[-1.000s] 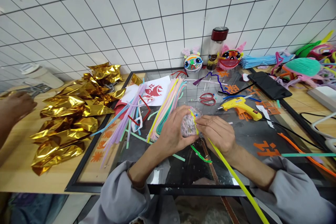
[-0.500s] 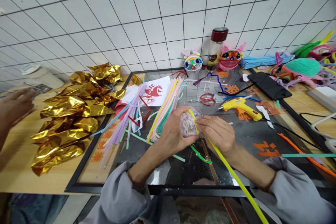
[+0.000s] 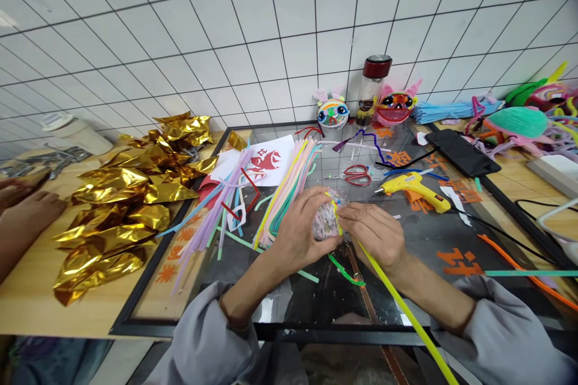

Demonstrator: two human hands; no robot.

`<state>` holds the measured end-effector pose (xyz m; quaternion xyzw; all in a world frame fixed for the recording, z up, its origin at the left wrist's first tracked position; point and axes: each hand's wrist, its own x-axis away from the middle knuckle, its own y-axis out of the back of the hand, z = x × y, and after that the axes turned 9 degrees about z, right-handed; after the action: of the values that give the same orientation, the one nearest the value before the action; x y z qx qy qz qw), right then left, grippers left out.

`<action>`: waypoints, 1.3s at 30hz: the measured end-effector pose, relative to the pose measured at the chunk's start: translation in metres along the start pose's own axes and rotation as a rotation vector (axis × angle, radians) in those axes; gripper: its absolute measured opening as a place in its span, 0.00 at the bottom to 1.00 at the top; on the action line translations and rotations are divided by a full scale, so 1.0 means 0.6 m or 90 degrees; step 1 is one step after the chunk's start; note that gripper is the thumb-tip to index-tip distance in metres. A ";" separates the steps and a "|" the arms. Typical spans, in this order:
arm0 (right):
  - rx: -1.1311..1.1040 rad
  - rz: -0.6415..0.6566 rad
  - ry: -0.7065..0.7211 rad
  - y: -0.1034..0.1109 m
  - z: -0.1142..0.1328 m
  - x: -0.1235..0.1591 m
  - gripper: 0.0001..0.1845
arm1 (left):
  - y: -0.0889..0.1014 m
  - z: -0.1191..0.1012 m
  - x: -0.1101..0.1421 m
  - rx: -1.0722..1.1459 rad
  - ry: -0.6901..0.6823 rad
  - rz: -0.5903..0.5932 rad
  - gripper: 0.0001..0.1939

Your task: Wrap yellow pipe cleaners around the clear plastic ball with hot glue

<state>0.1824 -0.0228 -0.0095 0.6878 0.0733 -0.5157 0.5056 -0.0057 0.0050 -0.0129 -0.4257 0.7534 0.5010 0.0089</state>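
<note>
My left hand [image 3: 300, 231] is wrapped round a small, clear, rounded piece [image 3: 324, 221] with a whitish, mottled look. A yellow strip runs along its edge. With bunched fingertips my right hand [image 3: 374, 231] presses at that edge and grips a long yellow pipe cleaner [image 3: 401, 304]. Its loose end trails down toward the lower right, past my sleeve. Under the hands lies a short green pipe cleaner [image 3: 345, 271]. Bundles of pastel pipe cleaners [image 3: 289, 192] lie just left of my left hand. The fingertips partly hide the contact between strip and edge.
A yellow glue gun [image 3: 415, 188] and red-handled scissors [image 3: 357, 175] lie beyond my right hand. At the back stand a bottle [image 3: 372, 90] and two decorated faces. Gold foil pieces [image 3: 112, 183] cover the left side, near another person's hands [image 3: 34, 210]. A black phone [image 3: 467, 152] lies right.
My hands keep nearly the same hold on the rounded piece and the yellow pipe cleaner. At the left, the other person's hands have come lower, onto the table. The view has shifted slightly.
</note>
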 end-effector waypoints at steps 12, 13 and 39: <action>-0.016 0.000 -0.003 0.001 0.000 0.001 0.11 | 0.001 -0.005 0.001 -0.007 0.047 0.010 0.40; -0.014 0.001 -0.004 0.001 0.000 0.001 0.11 | 0.001 -0.005 0.001 -0.009 0.047 0.014 0.40; -0.039 -0.015 -0.027 -0.002 0.000 0.000 0.10 | 0.005 -0.005 -0.001 -0.018 0.023 0.026 0.36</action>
<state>0.1819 -0.0225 -0.0103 0.6600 0.0866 -0.5336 0.5217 -0.0060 0.0034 -0.0088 -0.4197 0.7549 0.5036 -0.0209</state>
